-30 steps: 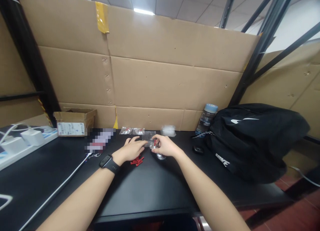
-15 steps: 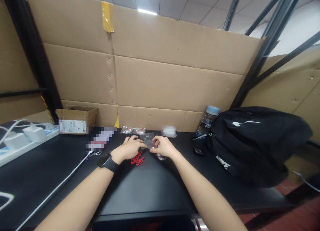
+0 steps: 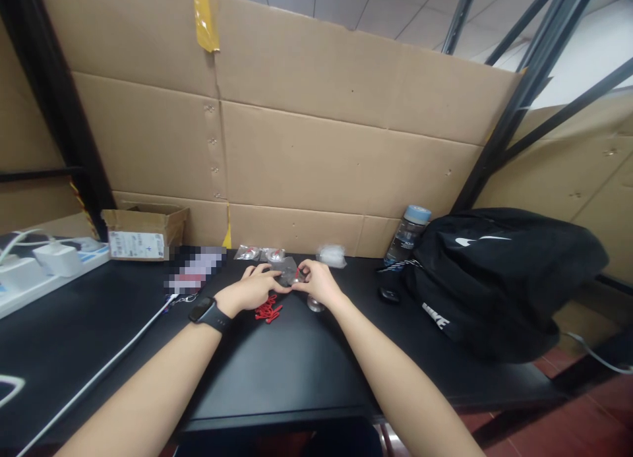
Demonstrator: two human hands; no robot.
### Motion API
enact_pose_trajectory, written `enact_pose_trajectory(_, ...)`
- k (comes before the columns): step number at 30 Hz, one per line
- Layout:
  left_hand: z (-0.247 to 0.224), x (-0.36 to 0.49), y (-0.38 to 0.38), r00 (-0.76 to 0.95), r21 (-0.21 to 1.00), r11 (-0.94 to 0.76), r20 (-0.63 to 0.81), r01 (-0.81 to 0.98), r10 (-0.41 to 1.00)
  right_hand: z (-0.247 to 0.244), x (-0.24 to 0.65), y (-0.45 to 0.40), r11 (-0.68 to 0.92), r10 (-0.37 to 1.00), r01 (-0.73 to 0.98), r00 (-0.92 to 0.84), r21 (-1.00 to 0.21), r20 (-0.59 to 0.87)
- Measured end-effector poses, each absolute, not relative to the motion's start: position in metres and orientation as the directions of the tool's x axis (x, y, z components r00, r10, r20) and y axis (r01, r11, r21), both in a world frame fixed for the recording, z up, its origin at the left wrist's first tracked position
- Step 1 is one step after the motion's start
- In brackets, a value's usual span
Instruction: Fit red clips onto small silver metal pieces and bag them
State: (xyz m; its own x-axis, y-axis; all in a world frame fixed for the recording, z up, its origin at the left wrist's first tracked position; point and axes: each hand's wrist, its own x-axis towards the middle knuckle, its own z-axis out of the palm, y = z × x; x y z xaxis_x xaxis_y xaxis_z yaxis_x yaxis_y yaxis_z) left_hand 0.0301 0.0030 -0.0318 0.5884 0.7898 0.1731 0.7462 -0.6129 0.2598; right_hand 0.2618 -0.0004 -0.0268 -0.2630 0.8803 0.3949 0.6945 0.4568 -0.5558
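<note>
Clear plastic bag (image 3: 285, 267) half-hidden behind the left hand (image 3: 251, 291), grip unclear; blurred, partly red item (image 3: 297, 277) pinched in the right hand (image 3: 319, 285).

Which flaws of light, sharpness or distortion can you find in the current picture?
Head view: pale sheen on the black table; pixel blocks cover an item at left; clear plastic by the right hand looks soft; backpack appears stretched toward the edge.

On the table (image 3: 287, 384), the power strip (image 3: 91, 262) is placed at far left, with the cardboard box (image 3: 143, 236) at its far end; the backpack (image 3: 504, 285) is set at right, beside the water bottle (image 3: 404, 238); the cords (image 3: 268, 309) are laid before the left hand (image 3: 254, 289)
</note>
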Motion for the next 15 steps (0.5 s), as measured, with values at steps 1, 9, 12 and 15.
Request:
enact_pose_trajectory(1,-0.031,0.031,0.003,0.599,0.254,-0.619,0.162,0.743,0.784,-0.027,0.261,0.000,0.476,0.870,0.690,-0.281,-0.544,0.405)
enact_pose_trajectory(9,-0.030,0.034,0.004,0.629,0.279,-0.648,0.165,0.709,0.759,-0.030,0.258,-0.001,0.573,0.813,0.663,-0.387,-0.482,0.434)
enact_pose_trajectory(12,-0.029,0.035,0.005,0.643,0.230,-0.655,0.134,0.720,0.754,-0.026,0.257,-0.003,0.541,0.824,0.734,-0.366,-0.411,0.433)
enact_pose_trajectory(15,-0.026,0.036,0.002,0.655,0.170,-0.656,0.070,0.736,0.753,-0.018,0.255,-0.007,0.512,0.827,0.800,-0.362,-0.313,0.430)
